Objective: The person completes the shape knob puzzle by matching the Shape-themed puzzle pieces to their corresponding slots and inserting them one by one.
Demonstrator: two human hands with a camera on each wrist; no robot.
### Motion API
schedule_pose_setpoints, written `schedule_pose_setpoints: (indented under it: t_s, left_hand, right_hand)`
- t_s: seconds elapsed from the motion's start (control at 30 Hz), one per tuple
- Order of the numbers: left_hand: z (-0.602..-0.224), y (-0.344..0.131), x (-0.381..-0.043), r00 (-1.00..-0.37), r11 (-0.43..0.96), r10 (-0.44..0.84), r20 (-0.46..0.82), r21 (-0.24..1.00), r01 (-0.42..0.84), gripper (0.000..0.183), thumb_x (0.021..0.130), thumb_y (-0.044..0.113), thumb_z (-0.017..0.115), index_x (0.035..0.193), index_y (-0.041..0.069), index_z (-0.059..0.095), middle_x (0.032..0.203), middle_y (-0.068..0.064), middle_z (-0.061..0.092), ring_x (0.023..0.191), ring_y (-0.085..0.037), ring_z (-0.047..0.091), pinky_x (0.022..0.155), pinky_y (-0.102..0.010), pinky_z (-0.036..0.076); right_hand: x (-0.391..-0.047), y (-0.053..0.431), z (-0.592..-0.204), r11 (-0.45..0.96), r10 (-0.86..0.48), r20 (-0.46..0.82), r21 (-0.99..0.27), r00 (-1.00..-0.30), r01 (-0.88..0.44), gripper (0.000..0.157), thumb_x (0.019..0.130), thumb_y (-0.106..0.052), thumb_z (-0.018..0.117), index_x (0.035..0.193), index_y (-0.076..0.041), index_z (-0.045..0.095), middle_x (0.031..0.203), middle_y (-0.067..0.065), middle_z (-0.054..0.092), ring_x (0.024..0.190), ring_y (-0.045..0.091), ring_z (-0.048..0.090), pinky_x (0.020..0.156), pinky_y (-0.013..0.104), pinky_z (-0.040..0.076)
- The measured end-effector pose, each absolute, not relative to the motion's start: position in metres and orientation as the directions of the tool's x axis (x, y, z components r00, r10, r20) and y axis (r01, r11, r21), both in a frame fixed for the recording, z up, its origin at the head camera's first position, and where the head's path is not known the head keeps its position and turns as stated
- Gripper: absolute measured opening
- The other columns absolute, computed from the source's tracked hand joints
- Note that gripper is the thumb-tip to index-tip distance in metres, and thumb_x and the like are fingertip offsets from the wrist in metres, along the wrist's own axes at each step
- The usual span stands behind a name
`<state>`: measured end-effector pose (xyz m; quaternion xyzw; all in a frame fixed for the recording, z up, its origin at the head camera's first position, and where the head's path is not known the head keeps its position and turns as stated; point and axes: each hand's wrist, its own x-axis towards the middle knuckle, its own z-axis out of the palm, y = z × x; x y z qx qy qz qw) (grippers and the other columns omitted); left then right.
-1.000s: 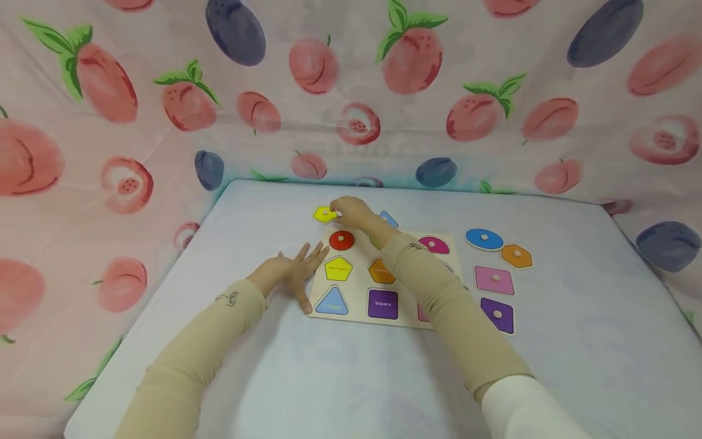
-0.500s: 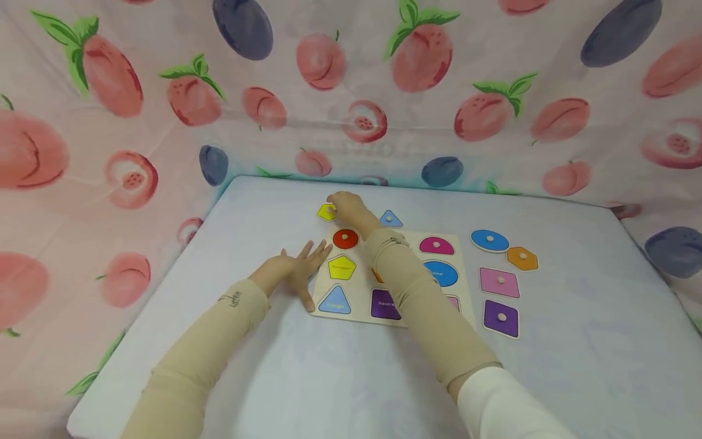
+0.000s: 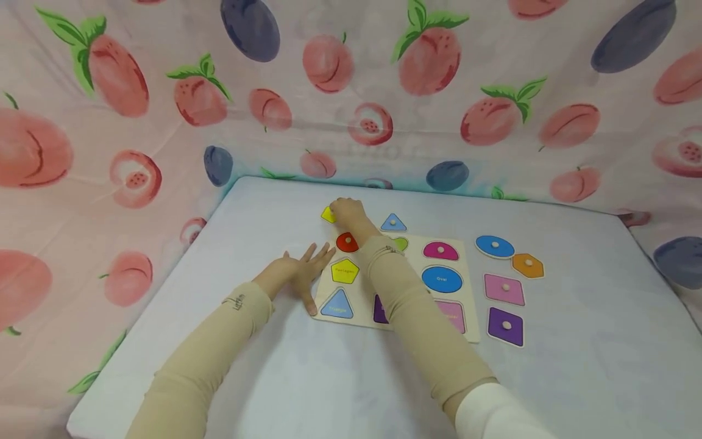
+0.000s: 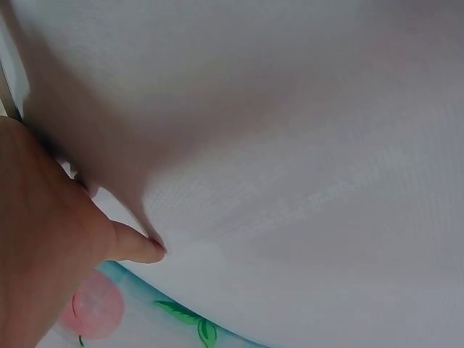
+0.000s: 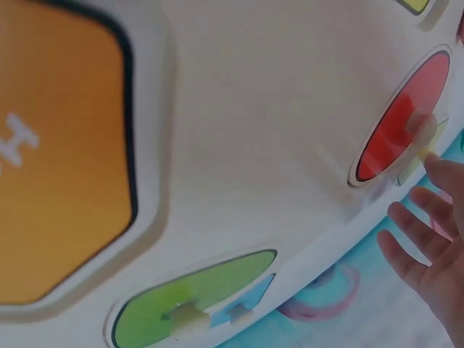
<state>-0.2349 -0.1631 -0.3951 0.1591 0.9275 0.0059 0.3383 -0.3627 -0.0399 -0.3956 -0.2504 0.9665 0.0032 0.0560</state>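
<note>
Fingers spread, my left hand [image 3: 308,274] rests at the left edge of the white shape puzzle board [image 3: 323,292], thumb near its lower left corner. My right hand [image 3: 348,212] reaches over the board's far left corner, its fingers at the yellow pentagon puzzle piece [image 3: 327,214], partly covered by the hand. The right wrist view shows a fingertip of the right hand [image 5: 435,246] against something yellow, just past the red circle piece [image 5: 406,116]; the other fingers are spread. The grip seems a pinch on the knob. The pentagon recess [image 3: 345,272] shows bare yellow.
A blue triangle piece [image 3: 393,222] lies behind the board. To its right lie a blue oval piece [image 3: 495,246], an orange hexagon piece [image 3: 528,265], a pink rectangle piece [image 3: 504,289] and a purple square piece [image 3: 506,326]. A magenta semicircle piece [image 3: 440,250] sits in the board.
My right hand has shifted slightly left over the yellow pentagon piece, covering more of it, and its forearm has swung left off the blue triangle piece. My left hand stays put; the whole view shifts slightly.
</note>
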Motion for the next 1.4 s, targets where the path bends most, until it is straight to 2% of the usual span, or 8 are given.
schedule_pose_setpoints:
  t_s: [0.3,0.6,0.73,0.97,1.23,1.4]
  left_hand:
    - [-0.394,-0.162,-0.233,-0.724,0.950,0.293,-0.625,0.105,0.294,0.143,0.054,0.057,0.083,0.149,0.026,-0.019,0.156,0.002,-0.025,0.145,-0.027,-0.021,0.106,-0.073,0.002]
    - [-0.395,-0.157,-0.234,-0.722,0.947,0.298,-0.624,0.099,0.305,0.142,0.055,0.057,0.083,0.149,0.026,-0.019,0.156,0.003,-0.025,0.145,-0.026,-0.020,0.106,-0.073,0.004]
    - [-0.395,-0.157,-0.234,-0.724,0.950,0.290,-0.625,0.094,0.299,0.142,0.055,0.057,0.083,0.149,0.027,-0.019,0.156,0.003,-0.025,0.145,-0.026,-0.021,0.107,-0.072,0.003]
    - [-0.394,-0.161,-0.236,-0.728,0.949,0.282,-0.625,0.072,0.305,0.142,0.056,0.058,0.082,0.149,0.026,-0.020,0.156,0.002,-0.026,0.145,-0.027,-0.021,0.107,-0.072,0.005]
    - [-0.395,-0.160,-0.237,-0.723,0.952,0.280,-0.631,0.085,0.295,0.143,0.055,0.056,0.084,0.149,0.025,-0.020,0.156,0.001,-0.025,0.145,-0.028,-0.021,0.107,-0.072,0.003]
    - [-0.395,-0.161,-0.236,-0.724,0.950,0.285,-0.628,0.082,0.303,0.143,0.055,0.057,0.083,0.149,0.025,-0.019,0.156,0.001,-0.025,0.145,-0.029,-0.021,0.106,-0.073,0.004]
  right_hand:
    - [-0.363,-0.046,-0.401,0.877,-0.477,-0.085,0.024,-0.875,-0.481,0.027,0.096,-0.009,0.051,0.122,-0.012,0.058,0.120,0.007,0.063,0.110,0.027,0.060,0.099,0.044,0.046]
    - [-0.360,-0.046,-0.398,0.873,-0.472,-0.084,0.089,-0.877,-0.479,0.034,0.086,-0.009,0.068,0.119,-0.012,0.058,0.120,0.007,0.063,0.110,0.027,0.059,0.101,0.044,0.044]
    - [-0.362,-0.045,-0.398,0.869,-0.482,-0.078,0.081,-0.873,-0.487,0.030,0.087,-0.009,0.066,0.116,-0.011,0.059,0.119,0.008,0.064,0.109,0.027,0.059,0.100,0.044,0.044]
    - [-0.368,-0.040,-0.397,0.887,-0.458,-0.043,0.043,-0.888,-0.459,0.025,0.095,-0.007,0.053,0.118,-0.011,0.061,0.118,0.008,0.065,0.107,0.027,0.060,0.099,0.042,0.045]
    - [-0.367,-0.025,-0.393,0.887,-0.460,-0.008,0.026,-0.888,-0.460,0.028,0.092,-0.005,0.058,0.119,-0.009,0.060,0.117,0.010,0.063,0.108,0.028,0.059,0.098,0.042,0.046]
    - [-0.368,-0.015,-0.391,0.893,-0.449,0.012,0.027,-0.894,-0.448,0.023,0.092,-0.007,0.057,0.115,-0.007,0.062,0.112,0.010,0.065,0.103,0.028,0.062,0.094,0.040,0.049]
